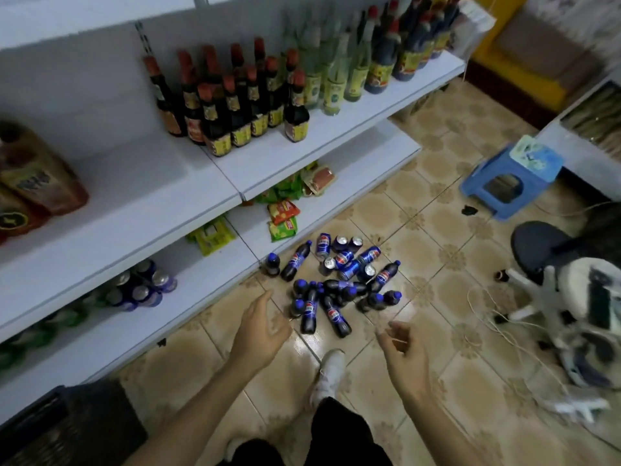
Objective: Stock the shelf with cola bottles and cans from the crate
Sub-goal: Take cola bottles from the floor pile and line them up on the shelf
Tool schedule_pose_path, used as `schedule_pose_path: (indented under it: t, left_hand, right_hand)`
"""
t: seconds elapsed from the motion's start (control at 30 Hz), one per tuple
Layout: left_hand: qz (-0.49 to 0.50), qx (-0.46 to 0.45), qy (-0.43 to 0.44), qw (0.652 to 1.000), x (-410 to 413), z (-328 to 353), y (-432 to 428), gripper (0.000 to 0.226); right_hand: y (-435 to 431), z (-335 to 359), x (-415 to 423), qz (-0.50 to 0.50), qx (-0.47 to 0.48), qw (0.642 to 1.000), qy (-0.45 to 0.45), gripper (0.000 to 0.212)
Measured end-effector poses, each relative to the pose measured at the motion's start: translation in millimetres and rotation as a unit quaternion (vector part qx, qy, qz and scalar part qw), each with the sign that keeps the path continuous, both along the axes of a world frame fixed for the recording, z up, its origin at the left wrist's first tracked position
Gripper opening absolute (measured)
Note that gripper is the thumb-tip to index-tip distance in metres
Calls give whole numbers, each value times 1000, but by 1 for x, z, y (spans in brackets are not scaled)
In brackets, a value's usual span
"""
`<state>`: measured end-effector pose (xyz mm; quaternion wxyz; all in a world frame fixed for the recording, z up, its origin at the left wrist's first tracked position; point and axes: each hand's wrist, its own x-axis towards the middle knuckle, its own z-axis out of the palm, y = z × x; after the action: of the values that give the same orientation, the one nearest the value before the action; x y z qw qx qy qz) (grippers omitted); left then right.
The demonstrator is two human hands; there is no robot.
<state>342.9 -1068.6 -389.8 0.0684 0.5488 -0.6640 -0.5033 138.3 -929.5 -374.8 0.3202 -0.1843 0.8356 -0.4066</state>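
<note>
Several cola bottles (331, 304) with blue caps and several blue cola cans (349, 260) lie in a heap on the tiled floor beside the white shelf (201, 290). One small bottle (273, 264) stands upright against the shelf's base. Several cans (144, 287) stand on the bottom shelf at the left. My left hand (260, 326) hovers above the floor left of the heap, fingers relaxed and holding nothing. My right hand (401, 344) hangs right of the heap, fingers loosely curled and holding nothing. A dark crate (67, 428) sits at the lower left.
Dark sauce bottles (235, 105) and clear bottles fill the middle shelf; snack packets (282, 216) lie on the bottom shelf. A blue plastic stool (510, 179), a black round stool (541, 247) and a fan with loose cables (578, 321) stand to the right. My white shoe (331, 375) is near the heap.
</note>
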Motion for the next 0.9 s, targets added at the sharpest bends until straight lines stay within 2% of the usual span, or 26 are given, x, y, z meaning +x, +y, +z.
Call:
schedule_pose_path:
  t: [0.13,0.23,0.37,0.43,0.5,0.57,0.63,0.73,0.83,0.9]
  left_hand:
    - [-32,44,-49,997,-40,-59,-28,75]
    - [-53,49,-89,993,-50,-110,-64,78]
    - [-21,75,-115,990,-52,-187,-104,78]
    - [-10,107,-124,986,-52,-235,-113,74]
    - [-40,146,-135,979,-53,-291,-119,71]
    - [-69,169,-136,974,-53,-340,-120,67]
    - [-86,175,-130,972,-57,-385,-123,66]
    - [-108,192,-139,966,-60,-444,-121,70]
    - [-143,198,-147,959,-64,-485,-109,66]
    - [-152,206,-149,955,-65,-498,-100,69]
  right_hand:
    - [-18,-48,-43,83,112,990,-38,21]
    - [-46,-97,-70,179,196,961,-75,23]
    - [-99,-179,-89,264,265,926,-51,33]
    - [-123,-232,-87,363,302,882,-5,42]
    - [-148,-289,-78,471,340,812,52,51]
    - [-173,-343,-65,521,358,769,97,56]
    - [-196,-396,-53,504,360,778,108,60]
    - [-220,-467,-34,442,351,821,79,66]
    - [-227,-517,-19,419,386,819,68,78]
    - [-226,-535,-11,400,393,823,90,61]
